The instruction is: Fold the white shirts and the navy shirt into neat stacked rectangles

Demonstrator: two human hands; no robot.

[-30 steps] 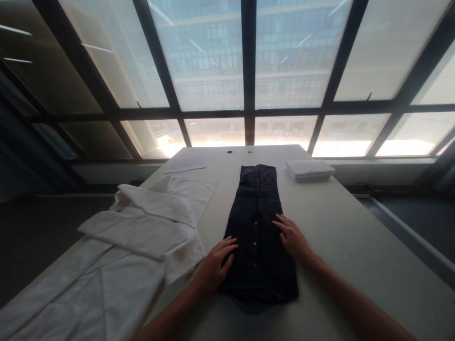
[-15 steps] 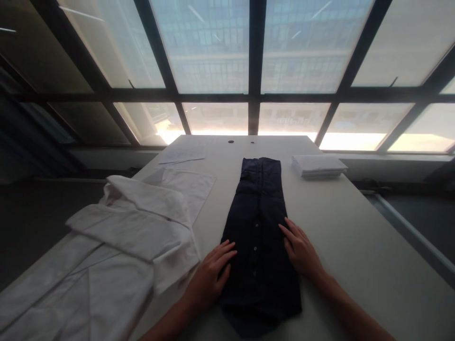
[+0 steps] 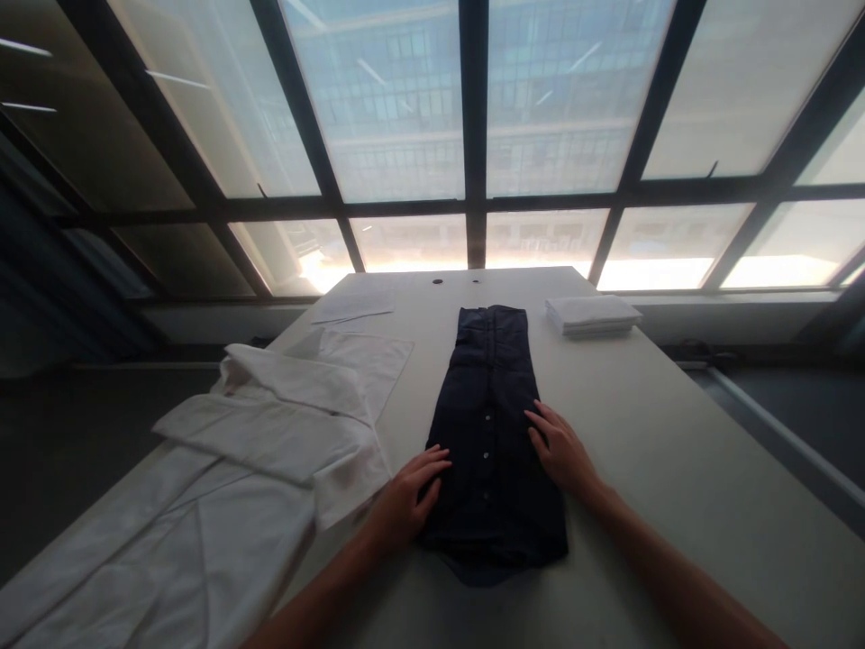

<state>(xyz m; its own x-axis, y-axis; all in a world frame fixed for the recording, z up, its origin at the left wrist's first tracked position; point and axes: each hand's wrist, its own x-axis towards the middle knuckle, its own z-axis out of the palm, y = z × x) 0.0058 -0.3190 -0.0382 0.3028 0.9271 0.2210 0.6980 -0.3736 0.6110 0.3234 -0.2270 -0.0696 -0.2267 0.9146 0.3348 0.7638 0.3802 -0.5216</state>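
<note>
Folded navy button-up shirt laid lengthwise at table centre, pressed flat by left hand and right hand, fingers extended, nothing gripped

A big pale table fills the room. White shirts lie in a loose, open pile on the left side of the table. A neat stack of folded white cloth sits at the table's far right corner. A sheet of paper lies flat at its far left. Two small dark dots mark the far edge. Behind the table's far end are big windows with dark bars.
</note>
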